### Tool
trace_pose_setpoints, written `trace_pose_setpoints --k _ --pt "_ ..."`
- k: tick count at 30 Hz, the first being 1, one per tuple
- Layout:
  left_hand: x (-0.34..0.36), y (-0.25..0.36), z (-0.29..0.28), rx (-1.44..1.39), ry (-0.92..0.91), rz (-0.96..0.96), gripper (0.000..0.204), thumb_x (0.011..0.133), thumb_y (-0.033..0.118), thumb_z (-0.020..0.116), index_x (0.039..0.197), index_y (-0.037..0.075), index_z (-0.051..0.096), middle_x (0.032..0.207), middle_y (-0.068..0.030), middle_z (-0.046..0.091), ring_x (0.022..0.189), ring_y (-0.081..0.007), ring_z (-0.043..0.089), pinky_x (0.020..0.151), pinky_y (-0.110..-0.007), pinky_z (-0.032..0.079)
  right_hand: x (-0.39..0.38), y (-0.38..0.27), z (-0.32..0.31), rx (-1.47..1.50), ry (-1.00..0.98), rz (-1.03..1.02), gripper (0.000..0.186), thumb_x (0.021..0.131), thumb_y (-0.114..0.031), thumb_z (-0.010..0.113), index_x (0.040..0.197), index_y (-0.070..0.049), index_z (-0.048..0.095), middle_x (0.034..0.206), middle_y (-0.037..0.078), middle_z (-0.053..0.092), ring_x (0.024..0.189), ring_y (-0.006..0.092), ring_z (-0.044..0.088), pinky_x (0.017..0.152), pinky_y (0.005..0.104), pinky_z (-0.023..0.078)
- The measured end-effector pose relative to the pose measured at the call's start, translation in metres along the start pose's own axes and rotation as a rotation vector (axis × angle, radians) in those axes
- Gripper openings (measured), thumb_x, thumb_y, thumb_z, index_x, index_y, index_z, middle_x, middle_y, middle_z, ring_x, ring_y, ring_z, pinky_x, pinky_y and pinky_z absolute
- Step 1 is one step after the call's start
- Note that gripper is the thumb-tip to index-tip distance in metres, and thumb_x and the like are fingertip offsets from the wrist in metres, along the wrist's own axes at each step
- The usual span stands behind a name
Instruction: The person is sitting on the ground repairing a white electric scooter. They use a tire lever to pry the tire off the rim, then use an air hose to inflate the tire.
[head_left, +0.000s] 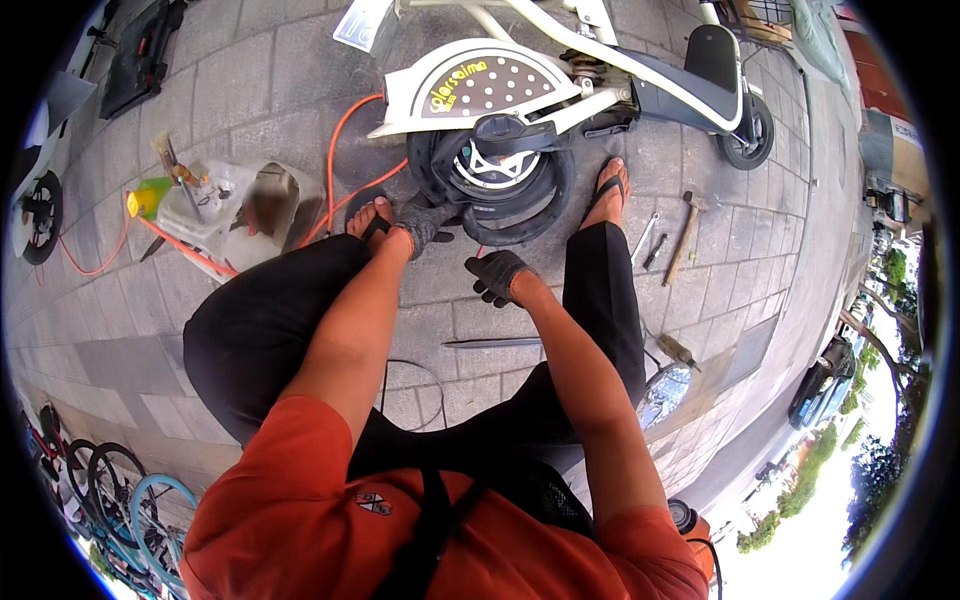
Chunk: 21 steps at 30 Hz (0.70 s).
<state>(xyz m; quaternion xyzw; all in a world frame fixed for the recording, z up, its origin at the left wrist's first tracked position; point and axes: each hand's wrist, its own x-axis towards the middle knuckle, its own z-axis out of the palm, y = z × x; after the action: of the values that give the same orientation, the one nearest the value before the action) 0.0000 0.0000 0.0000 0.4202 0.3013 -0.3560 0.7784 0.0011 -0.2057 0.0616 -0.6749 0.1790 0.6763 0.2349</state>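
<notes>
Tire (540,215) sits on the far pavement at the scooter's rear wheel (490,165). Gloved left hand (422,222) grips its near edge, right hand (497,275) hangs loosely curled, empty. Rubber could snap back on fingers if that grip slips.

Head camera, looking steeply down, close over hands (460,250), fisheye

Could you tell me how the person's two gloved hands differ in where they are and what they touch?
The left hand reaches forward and touches the black tyre; the right hand sits nearer the body, off the tyre, above the paving. Both wear dark gloves.
</notes>
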Motion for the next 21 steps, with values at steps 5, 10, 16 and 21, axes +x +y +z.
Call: trace_pose_setpoints --k 5,10,16,21 --pt "-0.007 -0.009 0.005 -0.191 0.076 0.162 0.045 0.099 0.018 0.065 0.141 0.018 0.047 0.142 -0.005 0.056 0.127 -0.0289 0.057 0.103 -0.053 0.05 0.016 0.02 0.008 0.785 0.148 -0.323 0.053 0.095 -0.04 0.068 0.134 -0.006 0.054 0.118 0.012 0.069 0.086 0.0287 0.07 0.07 0.0439 0.057" --pt "0.001 -0.016 0.015 -0.411 0.181 0.204 0.051 0.096 0.015 0.07 0.142 0.02 0.046 0.142 -0.007 0.054 0.127 -0.0302 0.056 0.103 -0.055 0.05 0.006 0.013 -0.02 0.408 0.659 -0.925 0.048 0.093 -0.032 0.071 0.13 -0.003 0.058 0.123 0.013 0.068 0.104 0.0286 0.067 0.087 0.0391 0.053" --pt "0.005 -0.016 0.048 -0.402 0.441 0.207 0.041 0.095 0.022 0.073 0.132 0.015 0.056 0.121 -0.0088 0.065 0.109 -0.0285 0.065 0.096 -0.052 0.056 -0.039 -0.008 -0.049 -0.572 1.148 -0.854 0.059 0.088 -0.023 0.067 0.141 -0.003 0.053 0.145 0.024 0.051 0.137 0.041 0.046 0.118 0.0507 0.031" --pt "0.02 -0.022 0.034 -0.346 0.524 0.203 0.048 0.087 0.024 0.083 0.124 0.013 0.055 0.105 -0.0065 0.066 0.086 -0.0227 0.067 0.076 -0.045 0.06 -0.045 0.001 -0.072 -0.8 1.026 -0.708 0.047 0.092 -0.017 0.057 0.138 -0.006 0.057 0.143 0.018 0.054 0.139 0.0346 0.046 0.119 0.0481 0.031"
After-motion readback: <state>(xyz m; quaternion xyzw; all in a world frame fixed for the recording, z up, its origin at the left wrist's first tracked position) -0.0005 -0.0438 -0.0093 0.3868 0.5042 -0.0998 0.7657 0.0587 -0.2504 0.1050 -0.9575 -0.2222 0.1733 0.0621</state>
